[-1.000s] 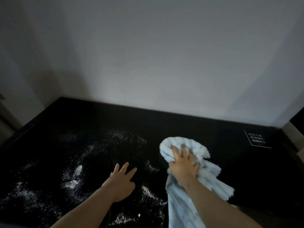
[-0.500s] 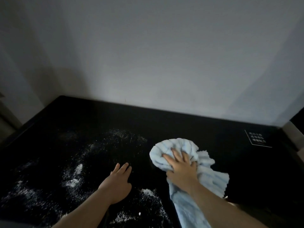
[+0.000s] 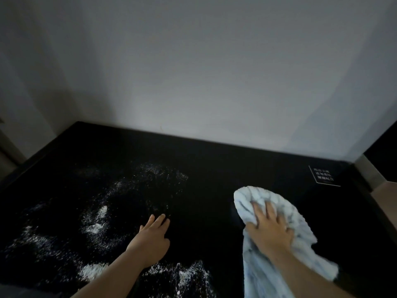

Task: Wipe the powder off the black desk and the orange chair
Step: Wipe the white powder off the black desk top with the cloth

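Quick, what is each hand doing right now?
Left hand: open, flat on the black desk, holding nothing.
Right hand: closed on the light blue towel, pressing it to the desk.

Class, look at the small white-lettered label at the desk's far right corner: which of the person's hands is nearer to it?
Right. The right hand, pressing the blue towel, lies just below-left of the label; the left hand rests far to its left.

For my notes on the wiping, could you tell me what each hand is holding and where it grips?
The right hand clutches the light blue towel at its bunched upper end. The left hand holds nothing.
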`<state>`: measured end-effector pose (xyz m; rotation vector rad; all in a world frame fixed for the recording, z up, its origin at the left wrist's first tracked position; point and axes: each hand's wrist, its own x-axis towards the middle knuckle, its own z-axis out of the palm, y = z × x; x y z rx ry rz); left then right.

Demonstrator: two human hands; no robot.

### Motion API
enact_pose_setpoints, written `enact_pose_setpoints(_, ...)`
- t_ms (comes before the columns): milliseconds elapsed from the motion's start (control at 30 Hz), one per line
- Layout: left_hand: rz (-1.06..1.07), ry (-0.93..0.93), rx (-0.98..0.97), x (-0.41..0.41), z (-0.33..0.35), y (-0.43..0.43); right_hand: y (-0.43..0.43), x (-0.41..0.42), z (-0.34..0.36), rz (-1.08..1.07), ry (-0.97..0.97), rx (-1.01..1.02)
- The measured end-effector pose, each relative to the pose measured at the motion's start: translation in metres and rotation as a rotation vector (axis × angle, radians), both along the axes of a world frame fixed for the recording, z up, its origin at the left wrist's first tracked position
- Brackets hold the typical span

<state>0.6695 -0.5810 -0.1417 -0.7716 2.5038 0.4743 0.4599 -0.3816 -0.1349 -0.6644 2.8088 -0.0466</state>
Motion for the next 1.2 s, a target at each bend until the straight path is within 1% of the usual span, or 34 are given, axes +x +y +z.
enact_pose_setpoints(33, -0.016, -0.008, -0.003, 0.000, 0.000, 0.001, 0.002, 0.010, -0.006, -0.020, -0.028, -0.003)
enact_pose_setpoints(100, -0.040, -0.017, -0.009, 0.001, 0.001, 0.003, -0.004, 0.043, -0.018, 0.057, -0.024, -0.052)
enact_pose_setpoints(167, -0.001, 0.007, 0.017, 0.003, -0.001, 0.005, -0.011, 0.081, -0.029, 0.269, -0.035, -0.100)
enact_pose_setpoints(233, 0.018, 0.030, 0.030, 0.004, -0.001, 0.007, -0.009, 0.103, -0.026, 0.476, -0.095, -0.207)
enact_pose_setpoints(267, 0.023, 0.043, 0.034, 0.006, -0.001, 0.009, -0.007, 0.101, -0.019, 0.521, -0.103, -0.271)
enact_pose_setpoints(300, 0.038, 0.054, 0.045, 0.007, 0.000, 0.011, -0.002, 0.093, -0.014, 0.522, -0.073, -0.339)
enact_pose_setpoints(333, 0.046, 0.055, 0.051, 0.009, 0.001, 0.012, 0.004, 0.082, -0.009, 0.462, 0.018, -0.404)
enact_pose_setpoints(367, 0.030, 0.042, 0.050, 0.011, 0.002, 0.013, 0.011, 0.068, -0.006, 0.354, 0.165, -0.396)
enact_pose_setpoints(400, -0.005, 0.016, 0.036, 0.012, 0.002, 0.014, 0.022, 0.053, -0.003, 0.209, 0.236, -0.290)
enact_pose_setpoints(433, -0.040, -0.008, 0.017, 0.014, 0.003, 0.016, 0.033, 0.043, -0.003, 0.053, 0.197, -0.142)
enact_pose_setpoints(467, -0.063, -0.016, 0.005, 0.015, 0.002, 0.017, 0.042, 0.036, -0.008, -0.078, 0.090, -0.036)
enact_pose_setpoints(500, -0.057, -0.007, 0.009, 0.015, 0.001, 0.018, 0.047, 0.037, -0.014, -0.143, -0.004, 0.009)
enact_pose_setpoints(533, -0.031, 0.013, 0.025, 0.016, 0.001, 0.019, 0.046, 0.045, -0.018, -0.155, -0.039, 0.006)
enact_pose_setpoints(567, 0.003, 0.036, 0.046, 0.016, -0.001, 0.019, 0.040, 0.058, -0.020, -0.121, -0.049, -0.007)
enact_pose_setpoints(633, 0.030, 0.055, 0.067, 0.016, 0.000, 0.022, 0.025, 0.092, -0.024, 0.021, -0.050, -0.050)
enact_pose_setpoints(700, 0.036, 0.052, 0.067, 0.017, -0.001, 0.023, 0.014, 0.121, -0.026, 0.229, -0.067, -0.099)
enact_pose_setpoints(767, 0.038, 0.046, 0.062, 0.019, -0.001, 0.025, 0.009, 0.128, -0.018, 0.391, -0.114, -0.183)
enact_pose_setpoints(800, 0.036, 0.044, 0.064, 0.021, 0.000, 0.026, 0.008, 0.121, -0.010, 0.443, -0.080, -0.216)
enact_pose_setpoints(833, 0.034, 0.040, 0.071, 0.023, 0.000, 0.028, 0.011, 0.112, -0.002, 0.460, 0.005, -0.262)
enact_pose_setpoints(867, 0.027, 0.030, 0.078, 0.025, 0.001, 0.029, 0.015, 0.100, 0.003, 0.395, 0.135, -0.323)
enact_pose_setpoints(900, 0.025, 0.020, 0.086, 0.027, 0.003, 0.030, 0.021, 0.087, 0.006, 0.262, 0.274, -0.346)
enact_pose_setpoints(933, 0.013, 0.012, 0.087, 0.028, 0.003, 0.031, 0.031, 0.077, 0.009, 0.079, 0.290, -0.284)
enact_pose_setpoints(967, 0.017, 0.011, 0.086, 0.029, 0.004, 0.032, 0.038, 0.072, 0.010, -0.080, 0.177, -0.146)
enact_pose_setpoints(1000, 0.034, 0.022, 0.088, 0.029, 0.005, 0.033, 0.042, 0.071, 0.002, -0.176, 0.027, -0.027)
enact_pose_setpoints(1033, 0.059, 0.025, 0.095, 0.028, 0.007, 0.033, 0.041, 0.075, -0.007, -0.189, -0.066, 0.021)
enact_pose_setpoints(1067, 0.053, 0.022, 0.088, 0.025, 0.010, 0.032, 0.035, 0.083, -0.013, -0.123, -0.081, 0.019)
enact_pose_setpoints(1100, 0.057, 0.019, 0.084, 0.022, 0.013, 0.030, 0.027, 0.093, -0.016, 0.002, -0.071, -0.031)
enact_pose_setpoints(1167, 0.003, 0.011, 0.054, 0.016, 0.016, 0.027, 0.010, 0.109, -0.015, 0.262, -0.086, -0.175)
enact_pose_setpoints(1200, -0.014, 0.013, 0.020, 0.012, 0.016, 0.024, 0.003, 0.109, -0.010, 0.317, -0.121, -0.274)
